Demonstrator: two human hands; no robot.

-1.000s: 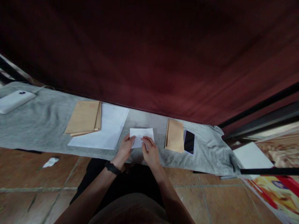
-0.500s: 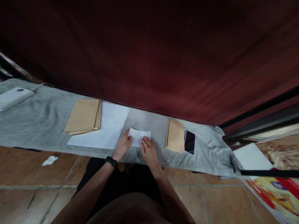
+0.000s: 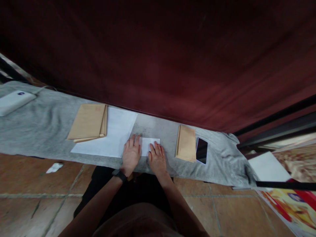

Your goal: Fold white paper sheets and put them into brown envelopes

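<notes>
A small white folded paper [image 3: 146, 144] lies on the grey cloth between my two hands. My left hand [image 3: 131, 152] rests flat over its left end, fingers stretched out. On its right end lies my right hand [image 3: 157, 158], fingers extended and slightly apart. Left of my left hand is a pile of large white sheets [image 3: 112, 141]. Partly on top of those sheets sits a stack of brown envelopes [image 3: 86, 121]. Another small stack of brown envelopes [image 3: 186, 143] is to the right of my right hand.
A phone [image 3: 201, 150] with a dark screen lies beside the right envelopes. At the far left is a white device [image 3: 16, 101] with a cable. A dark red curtain-like surface [image 3: 158, 65] rises behind the grey cloth [image 3: 222, 158]. Crumpled white paper [image 3: 54, 168] lies on the tiled floor.
My left hand has gone from gripping the paper's left edge to lying flat on it with fingers extended. My right hand's fingers have straightened on the right end. The paper lies flatter.
</notes>
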